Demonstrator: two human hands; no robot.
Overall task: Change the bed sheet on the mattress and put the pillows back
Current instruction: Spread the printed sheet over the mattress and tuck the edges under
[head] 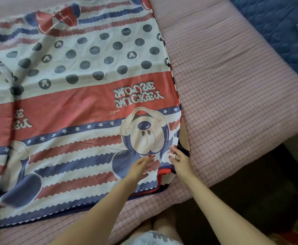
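A red, white and blue cartoon-mouse bed sheet [84, 96] lies partly unfolded over the left and middle of the mattress [233, 89], which wears a pink checked cover. My right hand [180, 160] pinches the sheet's right edge near its front corner, where a fold shows the dark underside. Just left of it, my left hand [141, 167] lies flat on the sheet with fingers straight. No pillows are in view.
A dark blue quilted cover [282, 27] lies beyond the mattress at the top right. The mattress's front corner drops to a dark floor [250, 191] on the right. My knees [160, 225] are against the front edge.
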